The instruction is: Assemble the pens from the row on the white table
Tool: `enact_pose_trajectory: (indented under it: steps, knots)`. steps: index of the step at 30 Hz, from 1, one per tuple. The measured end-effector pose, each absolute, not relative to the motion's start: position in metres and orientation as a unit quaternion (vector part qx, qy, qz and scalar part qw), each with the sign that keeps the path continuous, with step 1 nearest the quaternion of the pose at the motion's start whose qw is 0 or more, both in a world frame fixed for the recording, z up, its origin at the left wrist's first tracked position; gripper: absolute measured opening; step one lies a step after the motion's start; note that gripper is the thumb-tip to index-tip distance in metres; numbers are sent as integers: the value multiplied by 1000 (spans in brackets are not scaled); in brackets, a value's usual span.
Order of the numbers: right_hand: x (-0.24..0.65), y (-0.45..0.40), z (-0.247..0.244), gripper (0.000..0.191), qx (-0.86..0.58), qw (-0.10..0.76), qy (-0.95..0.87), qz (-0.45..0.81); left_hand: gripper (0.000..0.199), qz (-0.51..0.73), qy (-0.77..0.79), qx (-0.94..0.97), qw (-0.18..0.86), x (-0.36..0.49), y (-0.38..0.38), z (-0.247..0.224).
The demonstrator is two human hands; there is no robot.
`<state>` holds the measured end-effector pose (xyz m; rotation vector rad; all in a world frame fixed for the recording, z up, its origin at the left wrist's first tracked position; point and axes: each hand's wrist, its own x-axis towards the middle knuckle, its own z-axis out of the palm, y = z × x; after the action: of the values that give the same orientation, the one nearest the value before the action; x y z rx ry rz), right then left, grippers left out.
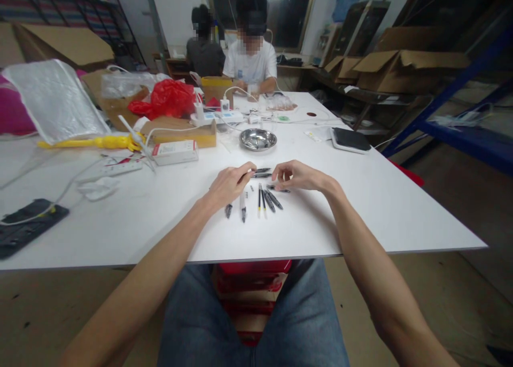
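Observation:
My left hand (230,184) rests on the white table (360,217) and pinches a dark pen part (261,172) that points to the right. My right hand (294,175) hovers just right of it, fingertips touching another dark pen piece (279,188) on the table. Below both hands lie several pen parts in a row: a short dark piece (228,210), a white-barrelled one (242,205), thin refills (260,200) and dark barrels (273,201).
A steel bowl (257,139) sits beyond my hands. A black tray (351,140) lies at the right, a keyboard (24,225) at the left edge. Boxes, a red bag (168,99), cables and a power strip crowd the back left. Two people sit at the far end.

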<state>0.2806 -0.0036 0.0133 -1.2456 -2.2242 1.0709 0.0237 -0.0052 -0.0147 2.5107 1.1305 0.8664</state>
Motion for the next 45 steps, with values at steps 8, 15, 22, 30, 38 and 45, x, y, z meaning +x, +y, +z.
enact_pose_trajectory:
  steps: [8, 15, 22, 30, 38, 45]
  knots:
    - [276, -5, 10, 21, -442, 240, -792, 345, 16, 311, 337, 872, 170, 25, -3, -17]
    - [262, -11, 14, 24, -409, 313, -802, 303, 13, 324, 326, 867, 195, 25, -1, -18]
    - [263, -12, 16, 22, -412, 343, -790, 298, 14, 326, 322, 871, 178, 25, -1, -17]
    - [255, -13, 12, 22, -401, 359, -793, 285, 13, 331, 315, 871, 179, 25, -1, -16]
    - [255, -13, 14, 22, -408, 393, -779, 269, 15, 343, 316, 868, 170, 23, -1, -13]
    - [252, -14, 15, 23, -404, 407, -776, 264, 17, 341, 322, 868, 161, 24, -1, -13]
